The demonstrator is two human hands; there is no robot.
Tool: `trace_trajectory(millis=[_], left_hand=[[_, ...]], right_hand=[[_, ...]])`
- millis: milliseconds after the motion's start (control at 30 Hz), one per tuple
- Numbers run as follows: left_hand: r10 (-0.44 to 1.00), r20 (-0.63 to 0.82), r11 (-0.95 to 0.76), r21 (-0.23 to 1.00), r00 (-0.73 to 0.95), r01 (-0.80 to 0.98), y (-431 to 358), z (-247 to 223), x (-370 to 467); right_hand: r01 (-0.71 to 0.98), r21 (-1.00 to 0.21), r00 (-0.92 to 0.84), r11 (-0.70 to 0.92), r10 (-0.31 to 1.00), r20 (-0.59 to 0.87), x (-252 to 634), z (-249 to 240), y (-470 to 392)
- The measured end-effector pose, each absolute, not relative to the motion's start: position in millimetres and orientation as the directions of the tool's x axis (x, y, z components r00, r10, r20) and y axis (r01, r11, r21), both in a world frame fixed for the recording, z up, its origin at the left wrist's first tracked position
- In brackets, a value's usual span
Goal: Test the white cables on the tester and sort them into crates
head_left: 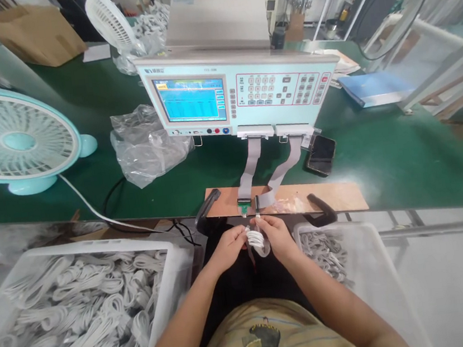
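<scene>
The left hand's [229, 247] fingers pinch the white cable [255, 240] at its coil's left side; the right hand's [279, 236] fingers close on its plug end, at a black connector [257, 204]. Whether it is fully seated, I cannot tell. The coil hangs between both hands, before the board [293, 198] on the table's [396, 176] edge. Beyond, grey ribbons [248, 171] rise to the tester [230, 61]. Right of them lies a phone [321, 155]; a bin of cables [97, 245] stands left, below.

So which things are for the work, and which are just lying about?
Probably for the work:
- white cable, in left hand and right hand
- machine with screen
- ribbon cables
- cable bins

Probably just lying about:
- phone
- plastic bag
- cardboard box
</scene>
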State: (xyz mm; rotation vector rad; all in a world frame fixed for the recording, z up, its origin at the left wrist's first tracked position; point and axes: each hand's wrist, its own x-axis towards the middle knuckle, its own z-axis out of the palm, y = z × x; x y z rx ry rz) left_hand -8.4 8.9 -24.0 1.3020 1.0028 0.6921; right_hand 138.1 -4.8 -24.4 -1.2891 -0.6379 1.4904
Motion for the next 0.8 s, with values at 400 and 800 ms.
trace_trajectory(millis=[400, 800], left_hand=[[0.983, -0.161, 0.167, 0.984, 0.087, -0.062, 7, -36, 14], [0.975, -0.191, 0.164, 0.961, -0.109, -0.223, -5, -43, 36]], right_hand=[[-0.287, -0.907, 0.043, -0.309, 0.941, -0.335, 143, -27, 0], [-0.370, -0.865, -0.045, -0.339, 0.936, -0.348, 147, -29, 1]])
